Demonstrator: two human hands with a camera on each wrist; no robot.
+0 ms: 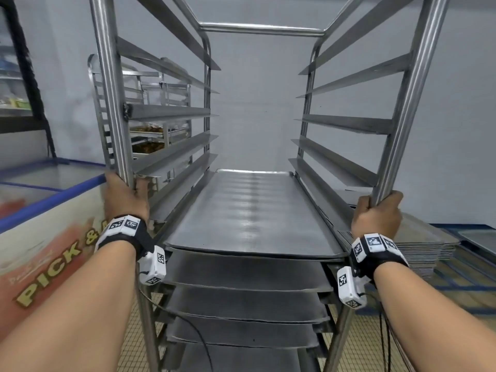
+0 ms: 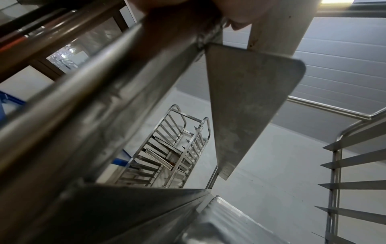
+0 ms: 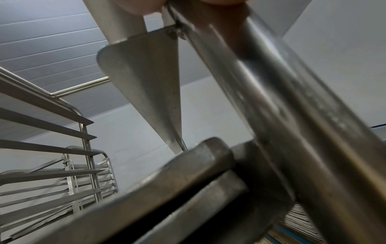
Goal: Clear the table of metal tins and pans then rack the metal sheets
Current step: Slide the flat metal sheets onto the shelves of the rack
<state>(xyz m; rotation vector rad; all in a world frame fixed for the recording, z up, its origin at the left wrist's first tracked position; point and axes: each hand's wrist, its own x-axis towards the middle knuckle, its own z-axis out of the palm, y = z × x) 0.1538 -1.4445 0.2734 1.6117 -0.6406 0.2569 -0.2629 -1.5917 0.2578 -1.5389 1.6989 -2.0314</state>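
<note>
left hand (image 1: 126, 194) grips the rack (image 1: 257, 30) by its front left post, right hand (image 1: 375, 214) grips the front right post, fingers curled round the tubes. metal sheets (image 1: 249, 213) sit on the lower runners, upper runners bare. another stack of sheets (image 1: 418, 245) lies just right of the rack, chest freezer (image 1: 40, 224) on the left.

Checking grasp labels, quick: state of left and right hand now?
Left hand: closed, gripping the rack's front left post.
Right hand: closed, gripping the rack's front right post.
</note>
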